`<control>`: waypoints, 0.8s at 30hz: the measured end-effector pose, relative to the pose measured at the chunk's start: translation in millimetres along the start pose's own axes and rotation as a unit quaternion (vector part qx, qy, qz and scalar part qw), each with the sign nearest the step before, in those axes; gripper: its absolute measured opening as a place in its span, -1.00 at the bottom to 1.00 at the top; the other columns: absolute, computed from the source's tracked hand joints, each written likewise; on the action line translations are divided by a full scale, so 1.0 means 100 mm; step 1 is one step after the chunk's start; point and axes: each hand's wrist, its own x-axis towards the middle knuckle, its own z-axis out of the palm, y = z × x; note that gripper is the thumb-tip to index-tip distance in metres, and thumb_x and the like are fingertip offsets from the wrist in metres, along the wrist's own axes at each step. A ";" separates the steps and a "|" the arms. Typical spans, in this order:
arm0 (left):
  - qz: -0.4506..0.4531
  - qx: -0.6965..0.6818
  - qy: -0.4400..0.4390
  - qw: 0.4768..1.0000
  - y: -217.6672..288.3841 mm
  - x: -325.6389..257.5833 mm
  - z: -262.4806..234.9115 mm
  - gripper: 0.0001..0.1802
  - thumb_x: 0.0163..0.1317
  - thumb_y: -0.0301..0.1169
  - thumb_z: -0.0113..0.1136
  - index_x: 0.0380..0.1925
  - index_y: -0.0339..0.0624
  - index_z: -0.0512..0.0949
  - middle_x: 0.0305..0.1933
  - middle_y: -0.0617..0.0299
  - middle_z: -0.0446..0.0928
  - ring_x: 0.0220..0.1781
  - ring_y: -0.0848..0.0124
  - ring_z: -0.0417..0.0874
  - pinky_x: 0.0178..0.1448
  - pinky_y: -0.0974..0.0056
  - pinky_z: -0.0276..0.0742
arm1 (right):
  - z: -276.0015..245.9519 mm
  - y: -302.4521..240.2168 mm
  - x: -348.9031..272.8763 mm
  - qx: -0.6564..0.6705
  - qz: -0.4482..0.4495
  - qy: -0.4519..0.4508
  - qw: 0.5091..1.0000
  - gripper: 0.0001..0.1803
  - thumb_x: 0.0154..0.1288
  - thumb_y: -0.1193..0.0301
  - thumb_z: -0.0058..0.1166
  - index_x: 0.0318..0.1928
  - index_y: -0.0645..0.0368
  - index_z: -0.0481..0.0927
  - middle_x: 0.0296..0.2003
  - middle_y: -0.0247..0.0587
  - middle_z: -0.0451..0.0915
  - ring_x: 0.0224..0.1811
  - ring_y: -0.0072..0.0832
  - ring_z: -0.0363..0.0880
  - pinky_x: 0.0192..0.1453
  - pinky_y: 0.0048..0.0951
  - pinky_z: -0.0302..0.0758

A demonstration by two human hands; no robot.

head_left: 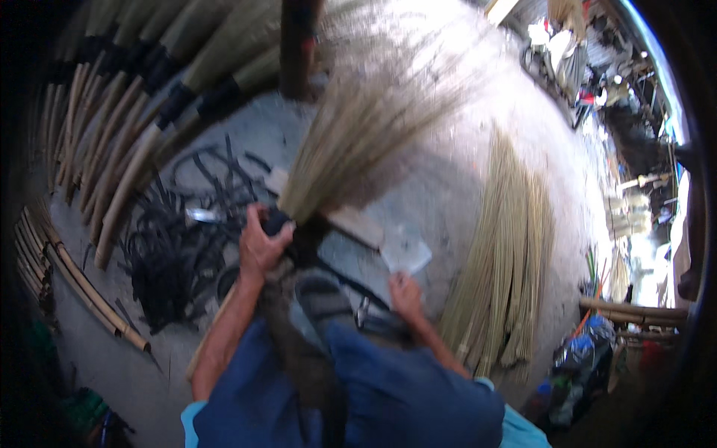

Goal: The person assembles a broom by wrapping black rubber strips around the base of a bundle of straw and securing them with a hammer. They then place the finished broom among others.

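My left hand [261,243] is closed round the black-wrapped neck [278,222] of a broom, its fingers curled over the wrap. Pale straw bristles [347,145] fan out from there, up and to the right. A bamboo handle [211,337] shows beside my left forearm. My right hand [405,293] is a fist just right of centre. A pale, flat, broad-bladed tool [407,255] juts from it, its edges blurred. Between the hands a black strip [351,280] slants down to the right; whether either hand holds it cannot be seen.
Black rubber strips [172,261] lie heaped at left, below a row of finished brooms [119,127]. Bamboo poles [93,280] lie at far left. Bundled straw [504,261] lies at right, with bags [582,358] beyond. A dark post [300,52] stands ahead.
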 end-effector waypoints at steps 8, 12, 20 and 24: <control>0.004 -0.009 -0.002 1.000 0.13 -0.04 -0.02 -0.26 0.27 -0.13 0.62 0.28 -0.26 0.47 -0.01 -0.10 0.74 -0.02 0.13 0.84 0.10 0.06 0.73 | -0.53 0.33 0.47 0.051 0.062 0.188 0.979 -0.68 0.61 0.26 0.21 0.09 0.28 0.73 -0.09 0.12 0.77 -0.04 0.03 0.76 0.14 -0.08 0.62; 0.002 0.001 -0.005 1.000 0.20 -0.03 -0.02 -0.27 0.28 -0.15 0.62 0.28 -0.28 0.47 -0.01 -0.09 0.74 -0.04 0.15 0.83 0.10 0.09 0.73 | -0.45 0.32 0.60 0.004 0.009 0.168 0.986 -0.74 0.56 0.33 0.26 0.06 0.24 0.75 -0.11 0.06 0.74 -0.04 -0.06 0.75 0.14 -0.09 0.62; 0.002 0.003 0.005 1.000 0.14 -0.02 0.01 -0.26 0.26 -0.14 0.64 0.26 -0.29 0.48 -0.03 -0.06 0.74 -0.07 0.21 0.83 0.07 0.13 0.73 | -0.23 0.34 0.63 -0.031 -0.119 0.109 0.986 -0.81 0.45 0.47 0.34 0.03 0.14 0.77 -0.16 0.04 0.66 -0.08 0.01 0.73 0.02 -0.04 0.65; 0.002 -0.003 0.006 1.000 0.15 -0.01 0.02 -0.26 0.26 -0.13 0.65 0.26 -0.28 0.48 -0.04 -0.06 0.74 -0.08 0.19 0.83 0.05 0.12 0.74 | -0.21 0.26 0.60 -0.044 -0.182 0.070 0.980 -0.75 0.42 0.52 0.35 0.08 0.08 0.76 -0.11 0.03 0.63 -0.04 0.07 0.72 0.02 -0.01 0.66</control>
